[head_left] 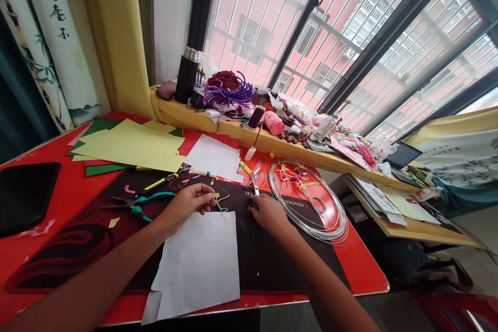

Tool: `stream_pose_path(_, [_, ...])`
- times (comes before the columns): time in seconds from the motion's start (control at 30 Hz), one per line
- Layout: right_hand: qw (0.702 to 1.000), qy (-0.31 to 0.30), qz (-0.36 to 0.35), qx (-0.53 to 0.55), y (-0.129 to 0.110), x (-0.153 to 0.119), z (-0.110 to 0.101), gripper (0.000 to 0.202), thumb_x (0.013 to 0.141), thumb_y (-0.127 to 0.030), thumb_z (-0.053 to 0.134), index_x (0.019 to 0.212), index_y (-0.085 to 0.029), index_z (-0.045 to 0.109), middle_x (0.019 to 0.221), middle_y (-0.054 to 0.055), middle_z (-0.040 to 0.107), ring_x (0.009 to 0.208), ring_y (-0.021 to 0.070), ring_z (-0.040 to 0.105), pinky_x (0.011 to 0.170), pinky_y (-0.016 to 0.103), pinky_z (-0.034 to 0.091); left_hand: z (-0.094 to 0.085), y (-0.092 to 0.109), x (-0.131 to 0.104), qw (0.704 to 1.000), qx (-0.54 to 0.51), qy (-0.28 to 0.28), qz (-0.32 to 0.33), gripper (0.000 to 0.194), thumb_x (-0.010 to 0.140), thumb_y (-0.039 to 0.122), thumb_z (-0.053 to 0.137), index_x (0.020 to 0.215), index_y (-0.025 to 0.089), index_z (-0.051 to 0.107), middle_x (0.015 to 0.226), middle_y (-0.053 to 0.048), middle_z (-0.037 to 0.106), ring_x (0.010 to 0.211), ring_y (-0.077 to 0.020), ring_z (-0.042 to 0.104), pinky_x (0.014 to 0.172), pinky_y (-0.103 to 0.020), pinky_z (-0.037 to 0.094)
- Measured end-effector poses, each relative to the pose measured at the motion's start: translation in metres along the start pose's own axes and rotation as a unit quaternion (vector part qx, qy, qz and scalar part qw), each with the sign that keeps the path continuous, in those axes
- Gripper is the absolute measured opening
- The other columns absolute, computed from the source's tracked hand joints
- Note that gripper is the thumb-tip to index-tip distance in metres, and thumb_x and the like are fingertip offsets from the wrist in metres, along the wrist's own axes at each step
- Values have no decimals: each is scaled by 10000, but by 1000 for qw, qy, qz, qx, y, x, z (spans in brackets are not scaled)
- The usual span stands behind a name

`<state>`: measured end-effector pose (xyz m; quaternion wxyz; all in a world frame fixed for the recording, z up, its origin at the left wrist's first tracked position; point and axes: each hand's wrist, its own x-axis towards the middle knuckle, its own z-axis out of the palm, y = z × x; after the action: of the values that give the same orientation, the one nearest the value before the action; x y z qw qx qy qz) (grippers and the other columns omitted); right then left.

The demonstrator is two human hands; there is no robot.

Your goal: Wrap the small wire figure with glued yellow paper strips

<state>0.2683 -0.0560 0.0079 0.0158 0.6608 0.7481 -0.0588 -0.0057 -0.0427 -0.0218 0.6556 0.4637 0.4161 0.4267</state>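
Pinched between the thumb and fingers of my left hand (193,202) is a small wire piece (222,208) with thin bent ends and a bit of yellow paper at my fingertips. It hangs just above the top edge of a white paper sheet (204,264). To the right, my right hand (269,212) is closed around the handles of scissors (254,184), whose blades point away from me over the black mat (268,264). Teal-handled pliers (139,209) lie left of my left hand. Beside them is a yellow-and-black cutter (160,181).
A coil of silver wire (334,223) lies to the right, with colourful scraps inside it. Yellow and green paper sheets (132,145) and a white sheet (213,155) are stacked behind. A black phone or tablet (27,197) lies far left. The windowsill (229,129) holds a flask (187,75) and craft supplies.
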Motion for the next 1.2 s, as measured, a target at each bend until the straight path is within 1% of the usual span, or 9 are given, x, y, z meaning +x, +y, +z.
stream_pose_path(0.17, [1000, 13, 0, 26, 2, -1, 1, 352, 965, -284, 703, 1311, -278, 770, 1206, 109, 785, 1053, 291, 748, 872, 338, 505, -2, -3, 1, 1000, 6, 0, 5, 385, 708, 482, 839, 917, 200, 680, 812, -46, 766, 648, -165, 636, 622, -300, 496])
stream_pose_path(0.33, [995, 61, -6, 81, -2, -8, -3, 294, 1045, -290, 584, 1249, -255, 793, 1150, 82, 810, 1033, 258, 748, 895, 326, 516, -2, -9, 3, 1000, 5, -2, 5, 375, 725, 475, 836, 932, 201, 686, 815, -45, 768, 651, -161, 644, 617, -292, 499])
stream_pose_path(0.4, [988, 78, -18, 134, -9, -11, -2, 281, 1047, -311, 578, 1204, -260, 806, 1116, 62, 821, 984, 237, 746, 872, 312, 524, -2, -12, 5, 1000, 5, 1, 7, 375, 729, 485, 831, 930, 202, 688, 800, -42, 764, 638, -162, 644, 604, -291, 498])
stream_pose_path(0.53, [949, 92, -49, 298, -31, -8, 9, 247, 982, -360, 655, 1105, -231, 826, 913, 41, 810, 746, 197, 680, 719, 296, 503, -2, -14, 7, 1000, 27, 1, 10, 391, 731, 496, 831, 933, 196, 683, 800, -47, 771, 626, -162, 646, 589, -285, 492])
stream_pose_path(0.6, [929, 84, -52, 358, -43, -3, 17, 266, 970, -390, 657, 1091, -216, 820, 821, 27, 774, 682, 177, 628, 655, 280, 473, -2, -12, 6, 999, 46, -4, 13, 390, 739, 498, 824, 935, 194, 679, 793, -45, 770, 625, -163, 644, 600, -291, 501])
stream_pose_path(0.7, [900, 75, -50, 426, -57, 5, 25, 264, 950, -408, 670, 1048, -205, 807, 781, 17, 743, 669, 162, 595, 621, 261, 447, -1, -10, 4, 997, 68, -12, 20, 376, 753, 498, 808, 931, 194, 677, 774, -39, 761, 623, -165, 638, 612, -301, 512])
stream_pose_path(0.9, [881, 62, -60, 464, -65, 11, 34, 222, 935, -400, 676, 880, -206, 771, 687, -14, 672, 606, 140, 536, 558, 246, 391, 2, -11, 5, 996, 84, -16, 28, 376, 751, 520, 796, 917, 206, 673, 766, -35, 748, 621, -176, 638, 587, -306, 507])
stream_pose_path(1.03, [852, 53, -46, 518, -64, 12, 38, 247, 922, -433, 672, 863, -204, 743, 654, -20, 645, 556, 136, 514, 525, 244, 395, 2, -14, 6, 996, 84, -10, 27, 377, 756, 527, 799, 916, 210, 674, 762, -35, 750, 623, -176, 638, 586, -306, 510])
stream_pose_path(1.2, [833, 61, -51, 548, -63, 17, 41, 273, 931, -455, 673, 860, -198, 736, 658, -16, 640, 560, 137, 518, 529, 246, 410, 1, -12, 6, 996, 84, -10, 28, 356, 776, 503, 790, 936, 205, 680, 782, -38, 758, 630, -171, 639, 587, -299, 505])
